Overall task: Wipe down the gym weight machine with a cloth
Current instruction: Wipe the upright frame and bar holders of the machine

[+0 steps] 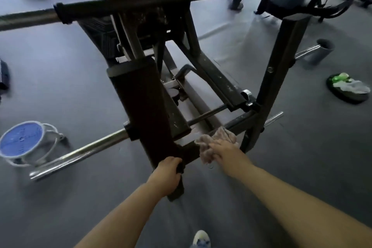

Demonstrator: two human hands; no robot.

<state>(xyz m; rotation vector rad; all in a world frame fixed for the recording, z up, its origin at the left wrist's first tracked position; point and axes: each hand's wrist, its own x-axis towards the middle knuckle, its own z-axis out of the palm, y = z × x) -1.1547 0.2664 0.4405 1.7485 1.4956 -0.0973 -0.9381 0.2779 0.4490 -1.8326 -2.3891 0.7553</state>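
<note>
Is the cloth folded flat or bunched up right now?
Bunched up. The cloth shows loose crumpled folds spilling past the right hand, which presses it onto the lower frame bar.

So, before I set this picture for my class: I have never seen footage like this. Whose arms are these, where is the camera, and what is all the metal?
The camera sits on a person's head and looks down, so the two bare arms are their own. The dark metal frame belongs to a gym weight machine standing on a grey floor. The left hand grips a dark upright post of the machine. The right hand presses a pale crumpled cloth onto a low crossbar. A shiny steel bar sticks out on the left. On the floor lie a round blue disc in a white frame and, far right, a dark plate with something green and white on it.
</note>
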